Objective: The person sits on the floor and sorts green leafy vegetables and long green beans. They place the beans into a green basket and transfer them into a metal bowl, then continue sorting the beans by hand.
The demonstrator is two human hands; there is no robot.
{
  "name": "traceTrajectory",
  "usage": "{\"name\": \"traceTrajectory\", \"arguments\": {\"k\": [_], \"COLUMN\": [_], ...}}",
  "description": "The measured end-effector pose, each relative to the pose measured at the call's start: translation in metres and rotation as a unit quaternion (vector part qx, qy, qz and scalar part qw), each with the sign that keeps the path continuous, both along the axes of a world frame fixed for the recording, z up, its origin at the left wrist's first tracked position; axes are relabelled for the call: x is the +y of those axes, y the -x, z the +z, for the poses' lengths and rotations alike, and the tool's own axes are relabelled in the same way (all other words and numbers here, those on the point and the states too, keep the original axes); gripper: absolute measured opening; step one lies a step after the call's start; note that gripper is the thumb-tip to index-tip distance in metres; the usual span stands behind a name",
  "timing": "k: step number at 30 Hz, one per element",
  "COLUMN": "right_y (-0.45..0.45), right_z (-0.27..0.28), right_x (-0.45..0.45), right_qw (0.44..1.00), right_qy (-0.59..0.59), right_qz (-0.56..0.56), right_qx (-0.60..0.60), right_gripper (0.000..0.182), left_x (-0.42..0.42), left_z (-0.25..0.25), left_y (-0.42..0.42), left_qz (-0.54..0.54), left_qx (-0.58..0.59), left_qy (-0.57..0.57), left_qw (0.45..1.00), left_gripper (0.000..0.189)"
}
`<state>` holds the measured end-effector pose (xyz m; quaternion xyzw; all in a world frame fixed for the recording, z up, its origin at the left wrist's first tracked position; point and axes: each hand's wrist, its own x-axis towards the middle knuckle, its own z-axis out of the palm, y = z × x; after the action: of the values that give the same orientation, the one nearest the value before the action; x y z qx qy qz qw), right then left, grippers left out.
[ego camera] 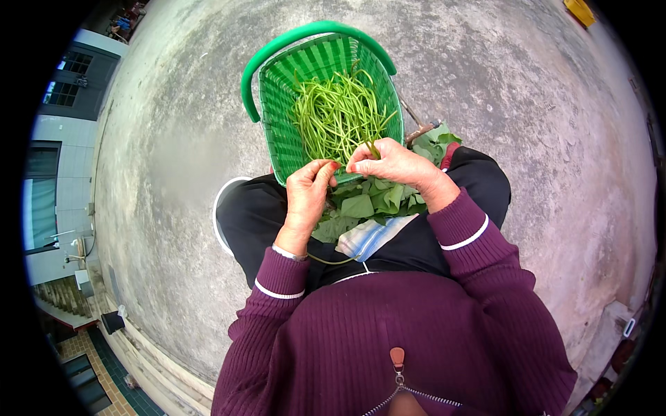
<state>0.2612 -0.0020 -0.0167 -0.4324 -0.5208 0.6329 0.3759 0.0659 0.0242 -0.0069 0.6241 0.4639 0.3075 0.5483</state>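
Observation:
Both hands meet over the near rim of a green woven plastic basket (283, 99). Between finger and thumb my left hand (308, 192) pinches the thin end of a green stem. My right hand (393, 164) holds a green stem too, part of it standing up between the fingers. Whether both grip the same stem cannot be told. A tangled heap of long green stems (338, 117) lies in the basket. Broad green leaves (359, 206) are piled between the knees, under the hands. One loose thin stem (333, 262) curves across the lap beside my left wrist.
The basket's thick green handle (312, 30) arches over its far side. A rusty metal rod (420, 131) and more leaves (434, 144) are right of the basket. A striped cloth (372, 236) lies on the lap. Around is a concrete yard (177, 119); a house wall with a dark door (86, 83) stands left.

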Motion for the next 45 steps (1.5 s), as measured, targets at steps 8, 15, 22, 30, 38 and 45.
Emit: {"name": "traceTrajectory", "arguments": {"k": [8,15,22,30,38,45], "right_y": [0.003,0.004,0.004,0.009,0.010,0.009], "right_z": [-0.008,-0.013,-0.017,-0.023,0.003,0.005], "right_x": [0.001,0.002,0.000,0.000,-0.005,-0.004], "right_qw": [0.999,0.999,0.999,0.998,0.986,0.981], "right_qy": [0.019,0.012,0.003,0.046,0.119,0.138], "right_qz": [-0.043,-0.034,-0.022,-0.039,-0.057,-0.063], "right_qx": [-0.013,-0.033,-0.028,0.003,0.100,0.124], "right_gripper": [0.017,0.013,0.011,0.009,0.009,0.008], "left_x": [-0.004,-0.005,-0.006,-0.006,-0.003,-0.004], "left_z": [0.006,0.006,0.001,0.002,0.000,0.001], "left_y": [-0.004,-0.004,-0.001,-0.001,0.002,0.000], "left_qz": [-0.033,-0.054,-0.085,-0.096,-0.093,-0.080], "left_qx": [0.131,0.164,0.176,0.154,-0.016,-0.066], "left_qy": [-0.125,-0.159,-0.223,-0.184,0.077,0.119], "left_qw": [0.983,0.972,0.955,0.966,0.993,0.987], "left_gripper": [0.009,0.009,0.008,0.008,0.016,0.018]}}
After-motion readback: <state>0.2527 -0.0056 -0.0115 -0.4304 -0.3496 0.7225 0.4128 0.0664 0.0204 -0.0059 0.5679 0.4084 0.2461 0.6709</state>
